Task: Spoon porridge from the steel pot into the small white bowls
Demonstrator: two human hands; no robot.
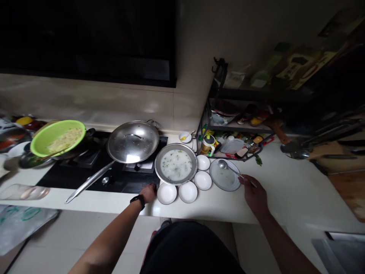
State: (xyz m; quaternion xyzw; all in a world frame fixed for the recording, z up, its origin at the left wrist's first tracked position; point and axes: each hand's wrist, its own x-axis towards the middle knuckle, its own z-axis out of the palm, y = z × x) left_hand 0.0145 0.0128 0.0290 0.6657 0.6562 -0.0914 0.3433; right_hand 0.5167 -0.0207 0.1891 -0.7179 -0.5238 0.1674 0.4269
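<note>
My right hand (256,195) grips the handle of a metal ladle (222,164). The ladle's head is over a wide patterned bowl (236,182) of pale, cloudy soup. At the stove's front right edge, my left hand (148,193), with a dark watch on the wrist, has its fingers curled; what lies under them is hidden. Beside that hand is a small white bowl (167,194), with several like it, such as this one (203,180), around a large metal basin (193,173). White soup (176,164) with green bits fills the basin.
A lidded pan (132,146) stands on the black stove (119,185), its long handle (88,184) reaching over the counter's front. To its left is a green basin (38,146) of pale shreds. A seasoning rack (239,127) stands behind the bowls; a wooden board (349,190) lies far right.
</note>
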